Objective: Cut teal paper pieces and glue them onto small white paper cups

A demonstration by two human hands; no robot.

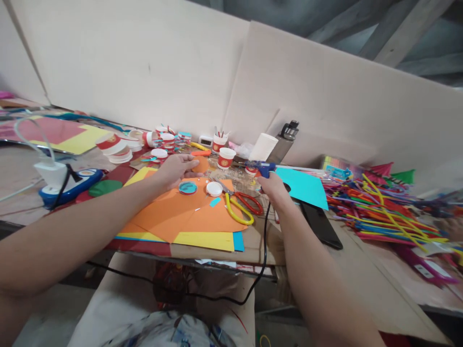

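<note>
Between the fingers of my left hand point(181, 168) is an orange paper disc point(200, 164), held above the table. My right hand point(270, 185) is wrapped round a blue glue gun point(265, 168), whose black cord point(266, 236) drops over the table's front edge. Below my left hand, on orange paper sheets point(155, 212), lie a small round piece with a blue top point(188, 187) and a white cup base point(214, 189). Scissors with yellow handles point(237, 212) and a red-handled pair point(249, 203) rest near the sheets' right side. A small blue paper scrap point(215, 202) lies close by.
Red and white paper cups point(226, 159) stand at the back, with several more cups point(110, 144) at left. A blue power strip point(72, 185) is at far left. To the right are turquoise paper point(306, 184), a black phone point(320, 224), pipe cleaners point(383, 212) and a bottle point(281, 147).
</note>
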